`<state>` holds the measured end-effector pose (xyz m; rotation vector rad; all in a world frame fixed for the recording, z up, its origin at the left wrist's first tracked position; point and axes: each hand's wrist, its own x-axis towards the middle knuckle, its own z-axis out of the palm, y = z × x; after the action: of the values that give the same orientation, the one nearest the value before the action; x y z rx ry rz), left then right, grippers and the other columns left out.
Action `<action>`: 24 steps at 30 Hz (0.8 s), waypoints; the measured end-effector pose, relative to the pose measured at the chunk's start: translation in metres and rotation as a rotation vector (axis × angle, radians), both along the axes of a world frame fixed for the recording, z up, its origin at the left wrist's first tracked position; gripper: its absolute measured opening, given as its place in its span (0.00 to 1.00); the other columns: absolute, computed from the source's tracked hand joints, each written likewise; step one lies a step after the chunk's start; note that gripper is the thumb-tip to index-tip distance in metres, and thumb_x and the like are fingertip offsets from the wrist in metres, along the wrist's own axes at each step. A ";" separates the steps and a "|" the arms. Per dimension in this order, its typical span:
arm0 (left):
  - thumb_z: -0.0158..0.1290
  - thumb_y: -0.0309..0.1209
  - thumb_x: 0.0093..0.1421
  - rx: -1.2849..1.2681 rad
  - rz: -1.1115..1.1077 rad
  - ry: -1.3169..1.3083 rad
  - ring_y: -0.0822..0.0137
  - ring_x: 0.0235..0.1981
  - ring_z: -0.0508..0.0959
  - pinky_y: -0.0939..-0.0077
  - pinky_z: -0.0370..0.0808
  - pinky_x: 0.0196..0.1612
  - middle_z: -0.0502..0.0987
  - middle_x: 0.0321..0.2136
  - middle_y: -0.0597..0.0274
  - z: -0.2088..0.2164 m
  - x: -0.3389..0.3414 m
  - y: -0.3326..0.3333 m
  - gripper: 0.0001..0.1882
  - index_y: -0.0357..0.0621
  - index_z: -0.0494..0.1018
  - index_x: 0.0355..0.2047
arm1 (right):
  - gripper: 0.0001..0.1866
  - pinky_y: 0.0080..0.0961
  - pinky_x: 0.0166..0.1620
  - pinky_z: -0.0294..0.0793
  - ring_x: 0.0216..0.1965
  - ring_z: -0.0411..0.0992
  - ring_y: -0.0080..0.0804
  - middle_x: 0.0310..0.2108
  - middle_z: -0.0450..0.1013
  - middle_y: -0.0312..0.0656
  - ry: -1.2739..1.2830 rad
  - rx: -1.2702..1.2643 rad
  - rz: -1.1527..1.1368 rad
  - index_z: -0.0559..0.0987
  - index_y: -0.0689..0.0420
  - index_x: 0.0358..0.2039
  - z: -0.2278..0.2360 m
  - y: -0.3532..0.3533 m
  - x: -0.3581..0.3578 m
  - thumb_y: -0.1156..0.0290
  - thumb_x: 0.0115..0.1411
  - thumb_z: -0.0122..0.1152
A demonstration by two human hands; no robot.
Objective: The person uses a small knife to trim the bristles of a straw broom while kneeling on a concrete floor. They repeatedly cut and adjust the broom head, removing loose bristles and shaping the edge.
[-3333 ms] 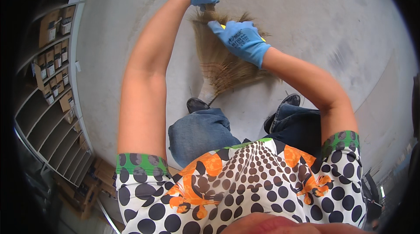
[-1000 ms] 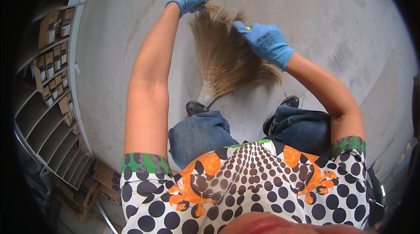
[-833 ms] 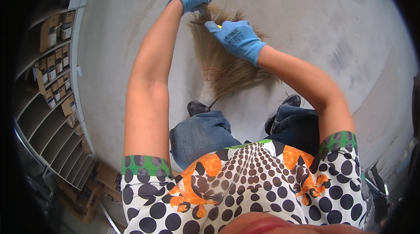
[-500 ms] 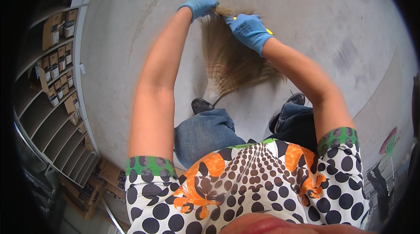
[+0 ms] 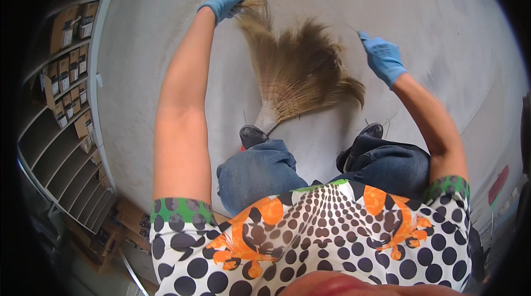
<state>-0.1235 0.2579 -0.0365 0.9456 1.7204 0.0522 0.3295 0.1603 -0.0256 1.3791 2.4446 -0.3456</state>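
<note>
While the left hand [image 5: 224, 4] is closed on a tuft [image 5: 255, 5] at the far left corner of the broom [image 5: 301, 58], the right hand [image 5: 384, 57] is curled well apart from the bristles, a thin sliver showing at its thumb tip; whether it clamps anything, I cannot tell. The broom lies fanned out on the floor [image 5: 442, 25], ahead of the feet, its pale neck [image 5: 267, 118] pointing back to the left shoe [image 5: 253, 136].

A hard pull on the tuft could tear strands out or swing the whole head round, because I cannot tell whether that shoe pins the broom. Gripping only the ends of the straw, the glove could slip. Should the right hand hold something sharp, bringing it across would endanger the left fingers.

Outward, the floor runs on ahead and to the right, with wide room for both arms. The right shoe [image 5: 373, 130], near the fan's right edge, limits a sweep back. Farther left, a rack [image 5: 65, 180] with cartons [image 5: 64, 75] stands well apart from the arm.
</note>
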 end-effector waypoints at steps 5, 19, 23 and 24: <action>0.61 0.42 0.62 0.122 -0.179 -0.022 0.69 0.20 0.77 0.73 0.73 0.24 0.80 0.22 0.61 0.022 0.050 0.009 0.15 0.41 0.79 0.34 | 0.34 0.38 0.27 0.77 0.25 0.77 0.41 0.26 0.75 0.41 0.235 0.208 0.144 0.68 0.41 0.70 0.049 -0.013 -0.038 0.74 0.62 0.58; 0.63 0.40 0.59 0.131 -0.389 0.100 0.64 0.23 0.81 0.69 0.78 0.26 0.85 0.27 0.55 0.041 0.099 0.021 0.16 0.38 0.82 0.36 | 0.15 0.48 0.28 0.79 0.29 0.83 0.46 0.30 0.81 0.45 0.302 0.080 0.047 0.76 0.53 0.55 0.010 -0.006 -0.175 0.68 0.70 0.51; 0.61 0.40 0.61 0.121 -0.213 0.000 0.69 0.21 0.80 0.75 0.75 0.25 0.84 0.23 0.57 0.021 0.088 -0.002 0.15 0.39 0.79 0.35 | 0.14 0.47 0.29 0.78 0.28 0.82 0.47 0.30 0.80 0.45 0.265 0.134 0.087 0.76 0.53 0.53 0.001 -0.009 -0.140 0.69 0.70 0.51; 0.61 0.40 0.62 0.115 -0.159 -0.044 0.69 0.21 0.80 0.75 0.75 0.25 0.84 0.23 0.57 0.015 0.088 -0.006 0.14 0.39 0.79 0.35 | 0.14 0.46 0.28 0.78 0.28 0.82 0.47 0.29 0.80 0.45 0.246 0.155 0.109 0.76 0.52 0.54 -0.003 -0.011 -0.128 0.69 0.70 0.51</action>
<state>-0.0355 0.2516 -0.0219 1.1549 1.6100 0.0676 0.2018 0.1491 -0.0287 1.3244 2.7877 -0.3221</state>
